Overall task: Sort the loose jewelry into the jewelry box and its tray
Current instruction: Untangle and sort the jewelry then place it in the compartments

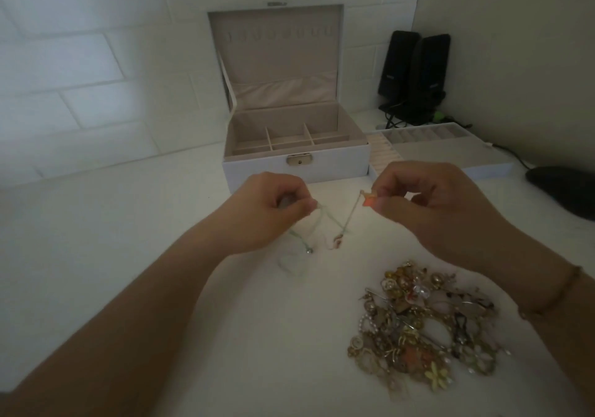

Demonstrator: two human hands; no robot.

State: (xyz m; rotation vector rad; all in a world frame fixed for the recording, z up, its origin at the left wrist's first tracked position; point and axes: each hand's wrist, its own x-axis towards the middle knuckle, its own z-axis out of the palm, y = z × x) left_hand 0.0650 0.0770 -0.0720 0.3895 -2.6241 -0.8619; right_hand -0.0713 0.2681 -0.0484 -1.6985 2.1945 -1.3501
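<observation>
The white jewelry box [296, 162] stands open at the middle back, its beige compartments bare. Its removable tray [450, 154] lies to the right of it. A pile of loose jewelry [425, 326] sits on the white table at the front right. Both hands hold a thin cord necklace [349, 215] above the table in front of the box. My left hand [273, 207] pinches its pale green end. My right hand [428, 204] pinches the other end by a small orange bead. The cord hangs in a V between them, with small charms at the bottom.
Two black speakers [415, 75] with cables stand at the back right against the wall. A dark computer mouse [566, 191] lies at the far right edge. A white tiled wall runs behind the table. A thin bracelet circles my right wrist [560, 297].
</observation>
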